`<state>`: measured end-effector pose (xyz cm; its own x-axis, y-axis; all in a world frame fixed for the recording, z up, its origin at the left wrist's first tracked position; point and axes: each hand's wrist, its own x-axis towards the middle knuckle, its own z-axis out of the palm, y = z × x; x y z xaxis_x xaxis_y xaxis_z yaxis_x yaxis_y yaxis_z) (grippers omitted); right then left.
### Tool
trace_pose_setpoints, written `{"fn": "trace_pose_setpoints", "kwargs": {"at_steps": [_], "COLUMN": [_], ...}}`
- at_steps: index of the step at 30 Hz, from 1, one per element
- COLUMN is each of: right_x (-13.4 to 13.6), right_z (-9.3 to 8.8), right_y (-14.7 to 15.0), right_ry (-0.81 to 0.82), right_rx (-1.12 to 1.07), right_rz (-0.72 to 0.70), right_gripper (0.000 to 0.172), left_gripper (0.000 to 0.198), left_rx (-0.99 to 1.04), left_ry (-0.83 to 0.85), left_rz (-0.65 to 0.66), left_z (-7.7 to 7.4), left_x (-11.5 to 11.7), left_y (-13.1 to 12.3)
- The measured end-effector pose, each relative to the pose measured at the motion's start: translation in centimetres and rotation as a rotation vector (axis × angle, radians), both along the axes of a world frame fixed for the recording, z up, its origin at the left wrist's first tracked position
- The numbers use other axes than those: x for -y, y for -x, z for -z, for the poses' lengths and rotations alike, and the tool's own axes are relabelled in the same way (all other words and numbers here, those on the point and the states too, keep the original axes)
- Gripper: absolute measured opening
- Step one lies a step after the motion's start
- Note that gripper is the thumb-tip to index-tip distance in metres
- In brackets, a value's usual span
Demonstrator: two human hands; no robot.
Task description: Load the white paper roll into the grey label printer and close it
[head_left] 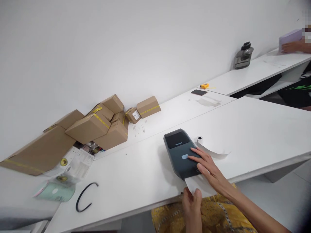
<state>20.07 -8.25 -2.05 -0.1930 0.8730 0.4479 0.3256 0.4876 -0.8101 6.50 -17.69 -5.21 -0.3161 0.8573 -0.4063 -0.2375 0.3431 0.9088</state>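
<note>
A dark teal box-shaped device (pixel 176 161), which looks like a small paper printer, lies on the white table (pixel 131 181) near its front edge. My right hand (pixel 209 166) rests over its right side with fingers stretched out, one fingertip at the pale button (pixel 185 156). A white sheet of paper (pixel 202 186) sticks out from the device's near end over the table edge. My left hand (pixel 191 204) pinches that sheet at its left edge. Just right of the device lies a small paper roll (pixel 199 139) with a curling loose strip (pixel 216 152).
Cardboard boxes (pixel 111 136) are piled along the wall at left. Before them lie clear packaging (pixel 81 163), a green pouch (pixel 57 191) and a black curved band (pixel 79 200). Farther back are a phone (pixel 199 92), tape measure (pixel 204 85), bottle (pixel 243 56) and another person's hand (pixel 291 47).
</note>
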Motion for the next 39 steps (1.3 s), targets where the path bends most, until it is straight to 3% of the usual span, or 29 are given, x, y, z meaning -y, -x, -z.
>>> {"fn": "trace_pose_setpoints", "kwargs": {"at_steps": [3, 9, 12, 17, 20, 26, 30, 32, 36, 39], "right_x": [-0.4, -0.3, -0.3, -0.7, -0.6, -0.4, 0.4, 1.1, 1.7, 1.2], "right_z": [0.7, 0.6, 0.4, 0.7, 0.7, -0.1, 0.6, 1.6, 4.2, 5.4], "right_y": [-0.1, 0.1, 0.2, 0.5, 1.1, 1.9, 1.0, 0.3, -0.4, -0.5], "right_ry": [-0.067, -0.108, -0.142, -0.284, -0.329, -0.295, -0.169, -0.031, 0.264, 0.303], "right_rx": [0.036, 0.099, 0.195, 0.39, 0.415, 0.415, 0.222, 0.053, -0.219, -0.307], "right_rz": [0.03, 0.089, 0.142, 0.225, 0.283, 0.319, 0.181, 0.145, 0.165, 0.136], "right_gripper": [0.039, 0.039, 0.038, 0.037, 0.034, 0.03, 0.035, 0.044, 0.056, 0.06], "left_gripper": [0.073, 0.07, 0.072, 0.074, 0.074, 0.057, 0.046, 0.055, 0.069, 0.075], "left_rx": [0.1, 0.142, 0.147, 0.063, -0.036, -0.245, -0.273, -0.219, -0.102, -0.066], "left_ry": [0.023, -0.021, -0.028, -0.018, -0.099, -0.361, -0.398, -0.36, -0.29, -0.242], "left_rz": [0.048, -0.018, -0.012, 0.1, 0.034, -0.161, -0.25, -0.257, -0.266, -0.268], "left_z": [-0.8, -2.9, -2.3, 0.5, 0.8, -3.4, -5.0, -4.5, -1.8, -0.4], "left_x": [-0.3, -0.9, -0.5, 0.9, 1.5, -0.1, -1.9, -2.6, -4.2, -5.0], "left_y": [-1.4, -2.3, -2.4, -1.5, 0.2, 2.8, 3.2, 3.3, 3.0, 2.9]}}
